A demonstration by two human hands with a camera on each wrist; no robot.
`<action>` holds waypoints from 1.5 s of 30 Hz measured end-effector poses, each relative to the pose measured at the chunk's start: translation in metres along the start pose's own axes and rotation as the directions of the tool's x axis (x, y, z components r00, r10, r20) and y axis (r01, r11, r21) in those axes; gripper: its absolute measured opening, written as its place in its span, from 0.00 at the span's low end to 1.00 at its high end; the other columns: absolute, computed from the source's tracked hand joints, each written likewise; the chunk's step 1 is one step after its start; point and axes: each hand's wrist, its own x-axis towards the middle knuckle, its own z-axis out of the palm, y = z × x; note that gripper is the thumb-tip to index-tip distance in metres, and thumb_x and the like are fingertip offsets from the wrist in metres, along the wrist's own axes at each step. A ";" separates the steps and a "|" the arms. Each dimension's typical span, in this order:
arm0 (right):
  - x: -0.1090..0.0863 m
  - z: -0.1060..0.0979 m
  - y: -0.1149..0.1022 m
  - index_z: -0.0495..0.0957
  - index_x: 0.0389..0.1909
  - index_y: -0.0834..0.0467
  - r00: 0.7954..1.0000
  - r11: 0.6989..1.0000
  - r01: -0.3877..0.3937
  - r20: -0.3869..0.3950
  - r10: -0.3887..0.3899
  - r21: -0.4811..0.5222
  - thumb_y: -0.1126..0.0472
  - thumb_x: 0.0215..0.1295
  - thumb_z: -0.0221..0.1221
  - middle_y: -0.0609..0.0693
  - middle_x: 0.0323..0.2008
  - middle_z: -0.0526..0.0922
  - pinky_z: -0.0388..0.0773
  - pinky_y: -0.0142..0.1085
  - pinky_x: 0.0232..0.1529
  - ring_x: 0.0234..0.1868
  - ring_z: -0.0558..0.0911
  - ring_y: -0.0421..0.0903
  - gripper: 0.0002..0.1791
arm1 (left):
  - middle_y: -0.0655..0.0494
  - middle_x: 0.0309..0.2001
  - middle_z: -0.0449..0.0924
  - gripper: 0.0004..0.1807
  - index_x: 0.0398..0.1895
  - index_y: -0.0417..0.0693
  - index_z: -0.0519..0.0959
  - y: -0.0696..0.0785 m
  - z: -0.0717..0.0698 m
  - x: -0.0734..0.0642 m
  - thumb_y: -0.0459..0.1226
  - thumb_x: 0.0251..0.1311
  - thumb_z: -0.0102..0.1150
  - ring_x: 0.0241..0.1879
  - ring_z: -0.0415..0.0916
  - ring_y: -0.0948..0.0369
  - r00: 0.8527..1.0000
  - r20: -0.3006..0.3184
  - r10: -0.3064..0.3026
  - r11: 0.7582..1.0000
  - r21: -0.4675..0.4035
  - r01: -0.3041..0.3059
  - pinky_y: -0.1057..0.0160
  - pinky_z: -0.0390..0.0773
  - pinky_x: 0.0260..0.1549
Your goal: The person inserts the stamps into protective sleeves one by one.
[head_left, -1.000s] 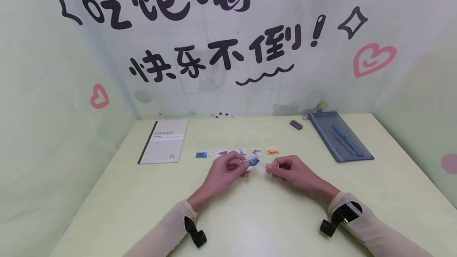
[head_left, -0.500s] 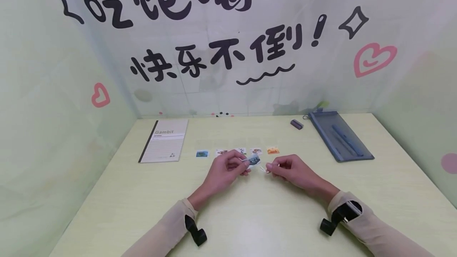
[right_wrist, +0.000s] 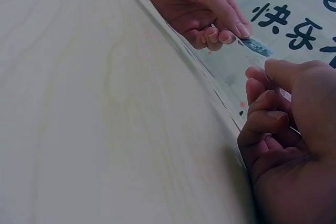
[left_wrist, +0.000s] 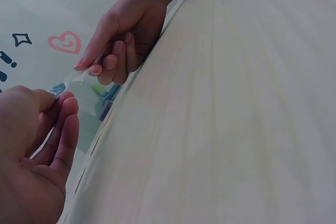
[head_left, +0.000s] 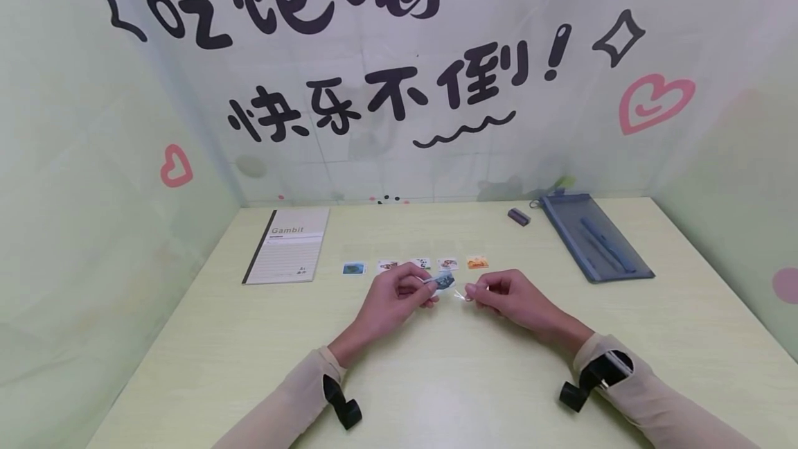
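Between thumb and fingers my left hand (head_left: 388, 302) pinches a small blue-grey printed stamp (head_left: 444, 281), raised over the table. A strip of clear film (head_left: 460, 295) shows between the stamp and my right hand (head_left: 516, 303), whose thumb and forefinger pinch its other end. Seen from the right wrist, the stamp (right_wrist: 257, 47) sticks out past the left thumb, with the film (right_wrist: 258, 65) close beside it. Whether film and stamp are joined I cannot tell. Behind the hands lies a row of several small stamps, from a blue one (head_left: 354, 268) to an orange one (head_left: 477, 262).
At the back left lies a Gambit notebook (head_left: 289, 248). A blue mesh zip pouch (head_left: 598, 241) with a pen inside is at the back right, near a small dark eraser-like block (head_left: 519, 217). Printed fabric walls (head_left: 374, 165) enclose the pale table (head_left: 430, 380).
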 end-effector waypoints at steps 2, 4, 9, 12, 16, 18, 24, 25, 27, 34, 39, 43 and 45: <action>0.000 0.000 0.000 0.85 0.38 0.62 1.000 1.000 -0.005 -0.001 0.005 -0.001 0.47 0.80 0.64 0.52 0.28 0.76 0.72 0.35 0.37 0.35 0.76 0.47 0.20 | 0.52 0.39 0.94 0.08 0.49 0.46 0.83 0.000 0.000 0.000 0.39 0.75 0.68 0.39 0.92 0.61 1.000 -0.001 0.001 1.000 0.006 -0.001 0.64 0.89 0.44; 0.000 0.000 -0.001 0.85 0.38 0.62 1.000 1.000 -0.009 -0.002 0.009 -0.003 0.47 0.79 0.64 0.52 0.29 0.76 0.72 0.35 0.37 0.35 0.76 0.47 0.20 | 0.51 0.40 0.94 0.08 0.49 0.45 0.83 0.000 0.000 0.000 0.40 0.76 0.67 0.39 0.92 0.61 1.000 -0.003 -0.001 1.000 0.011 0.001 0.65 0.89 0.44; 0.000 0.001 -0.001 0.86 0.38 0.62 1.000 1.000 -0.012 -0.006 0.012 -0.007 0.47 0.78 0.65 0.51 0.28 0.76 0.72 0.34 0.36 0.34 0.76 0.45 0.20 | 0.51 0.40 0.94 0.08 0.49 0.46 0.83 0.000 0.000 0.000 0.40 0.75 0.68 0.39 0.92 0.61 1.000 -0.008 -0.011 1.000 0.018 0.011 0.66 0.88 0.44; 0.000 0.001 0.000 0.86 0.38 0.61 1.000 1.000 -0.009 -0.005 0.009 -0.006 0.47 0.79 0.65 0.51 0.28 0.77 0.72 0.34 0.36 0.34 0.76 0.44 0.20 | 0.52 0.40 0.94 0.08 0.50 0.46 0.83 -0.001 0.000 0.000 0.40 0.76 0.68 0.40 0.92 0.62 1.000 -0.011 -0.013 1.000 0.026 0.013 0.66 0.88 0.44; 0.000 0.001 0.000 0.86 0.38 0.61 1.000 1.000 -0.002 -0.002 0.002 -0.003 0.47 0.79 0.64 0.51 0.28 0.77 0.72 0.34 0.36 0.34 0.76 0.45 0.20 | 0.51 0.40 0.94 0.08 0.50 0.46 0.83 -0.001 0.000 0.000 0.40 0.75 0.68 0.40 0.92 0.62 1.000 -0.009 -0.008 1.000 0.030 0.009 0.66 0.88 0.44; 0.001 0.001 0.001 0.86 0.38 0.61 1.000 1.000 -0.004 -0.001 0.004 0.001 0.47 0.79 0.64 0.51 0.28 0.77 0.72 0.34 0.36 0.34 0.76 0.45 0.20 | 0.51 0.40 0.94 0.09 0.50 0.46 0.83 0.000 0.000 -0.001 0.40 0.75 0.68 0.40 0.92 0.61 1.000 -0.008 -0.005 1.000 0.029 0.006 0.66 0.88 0.44; 0.000 0.001 0.000 0.86 0.37 0.61 1.000 1.000 -0.004 -0.001 0.004 0.002 0.47 0.79 0.65 0.50 0.27 0.76 0.72 0.34 0.36 0.33 0.75 0.44 0.20 | 0.51 0.40 0.94 0.08 0.49 0.46 0.83 0.000 0.000 -0.001 0.40 0.75 0.68 0.39 0.92 0.61 1.000 -0.007 0.006 1.000 0.020 -0.005 0.65 0.88 0.44; 0.000 0.001 0.000 0.85 0.36 0.61 1.000 1.000 -0.002 -0.001 0.002 0.000 0.47 0.79 0.64 0.49 0.26 0.76 0.72 0.34 0.36 0.33 0.75 0.44 0.20 | 0.52 0.40 0.94 0.08 0.49 0.46 0.83 0.000 0.000 -0.001 0.40 0.75 0.68 0.39 0.92 0.61 1.000 -0.007 0.007 1.000 0.017 -0.007 0.64 0.89 0.44; 0.000 0.001 0.000 0.85 0.35 0.61 1.000 1.000 0.001 -0.002 -0.001 -0.005 0.47 0.79 0.64 0.49 0.25 0.76 0.72 0.34 0.35 0.32 0.75 0.43 0.21 | 0.53 0.39 0.94 0.07 0.48 0.47 0.83 0.000 0.000 -0.001 0.39 0.75 0.68 0.39 0.92 0.61 1.000 -0.005 0.005 1.000 0.014 -0.005 0.63 0.89 0.45; -0.001 0.002 -0.002 0.85 0.36 0.62 1.000 1.000 0.007 -0.010 -0.007 -0.002 0.47 0.80 0.64 0.49 0.26 0.76 0.72 0.34 0.36 0.32 0.75 0.43 0.20 | 0.55 0.38 0.94 0.05 0.47 0.49 0.84 0.000 0.000 0.000 0.39 0.75 0.68 0.39 0.91 0.61 1.000 0.005 -0.023 1.000 0.011 0.023 0.66 0.87 0.42; -0.001 0.002 -0.001 0.88 0.42 0.58 1.000 1.000 0.024 -0.013 -0.024 -0.008 0.48 0.79 0.64 0.53 0.31 0.80 0.74 0.33 0.35 0.33 0.76 0.43 0.16 | 0.58 0.37 0.94 0.05 0.47 0.51 0.84 0.000 0.000 0.000 0.41 0.75 0.68 0.39 0.91 0.62 0.999 0.011 -0.033 0.999 0.033 0.033 0.60 0.88 0.44; -0.001 0.001 0.000 0.90 0.48 0.54 0.999 0.999 0.035 -0.021 -0.035 -0.017 0.49 0.79 0.65 0.55 0.34 0.83 0.75 0.32 0.34 0.32 0.77 0.43 0.13 | 0.60 0.37 0.94 0.07 0.47 0.52 0.85 0.000 0.000 -0.001 0.43 0.75 0.68 0.39 0.92 0.62 0.999 0.009 -0.043 0.997 0.066 0.042 0.55 0.79 0.66; -0.001 0.001 0.000 0.90 0.49 0.54 0.999 0.999 0.040 -0.023 -0.040 -0.020 0.49 0.78 0.65 0.55 0.34 0.84 0.75 0.31 0.34 0.32 0.77 0.43 0.13 | 0.60 0.38 0.94 0.08 0.48 0.51 0.85 0.000 -0.001 0.000 0.44 0.75 0.68 0.40 0.92 0.63 0.999 0.010 -0.054 0.996 0.076 0.053 0.54 0.78 0.67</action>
